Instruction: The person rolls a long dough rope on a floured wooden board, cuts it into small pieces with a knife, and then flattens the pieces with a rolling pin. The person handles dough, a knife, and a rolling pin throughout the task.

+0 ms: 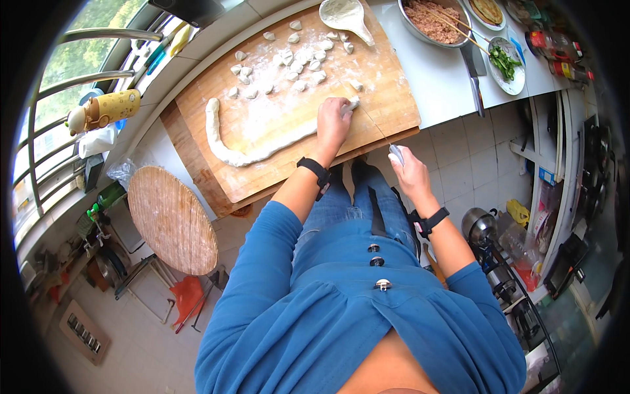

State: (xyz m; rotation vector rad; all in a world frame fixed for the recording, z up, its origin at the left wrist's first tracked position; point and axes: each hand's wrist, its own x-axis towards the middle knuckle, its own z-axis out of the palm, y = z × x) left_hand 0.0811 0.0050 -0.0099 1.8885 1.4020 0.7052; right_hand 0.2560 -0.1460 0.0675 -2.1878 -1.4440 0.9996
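My left hand [332,123] grips a long floured dough rope [213,125] near its right end, and a short dough end sticks out past my fingers. The rope runs left along the wooden board [389,91] and curls up at its far end. In my right hand [415,172] is a knife [396,153] by its pale handle, just off the board's front edge. Its thin blade is seen nearly edge-on, reaching over the board beside the dough end. One cut dough piece [356,85] lies beyond the blade. Several more dough pieces [296,66] are scattered over the floured back half.
A white scoop of flour [365,35] rests at the board's back edge. To the right stand a metal bowl [433,43] of minced meat with chopsticks, a cleaver [475,88] and a plate [512,88] of chopped greens. A round ridged board [172,221] leans at the left.
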